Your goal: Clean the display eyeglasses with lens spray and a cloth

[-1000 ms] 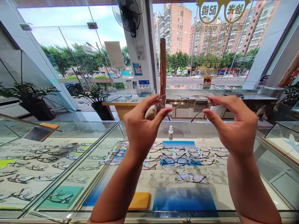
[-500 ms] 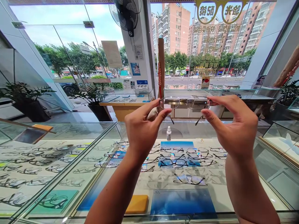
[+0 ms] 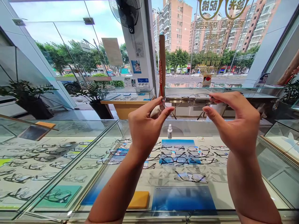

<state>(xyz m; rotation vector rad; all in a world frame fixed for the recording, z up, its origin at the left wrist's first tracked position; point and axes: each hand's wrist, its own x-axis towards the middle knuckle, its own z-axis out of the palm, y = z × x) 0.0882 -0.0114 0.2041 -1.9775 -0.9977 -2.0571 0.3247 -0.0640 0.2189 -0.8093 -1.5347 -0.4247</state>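
A pair of thin-rimmed eyeglasses (image 3: 185, 98) is held up at arm's length between both hands, lenses facing the window. My left hand (image 3: 147, 124) pinches the left end of the frame with thumb and forefinger. Tucked in that same palm is a crumpled whitish cloth (image 3: 155, 112), partly hidden by the fingers. At the opposite end, my right hand (image 3: 238, 124) grips the frame near the hinge. The temples point down and away beneath the lenses. Below the glasses, a small white bottle (image 3: 169, 132) stands upright on the glass counter.
Under the glass of the display counter (image 3: 154, 212) lie several rows of spectacles (image 3: 175, 160), blue sheets (image 3: 183, 199) and a yellow-orange case (image 3: 138, 200). Another showcase (image 3: 127, 107), potted plants (image 3: 98, 99) and a wall fan (image 3: 127, 14) are farther back, before large windows.
The view has tilted down slightly, and the surroundings sit a little higher. Both hands keep their hold on the eyeglasses, which appear slightly farther right and higher.
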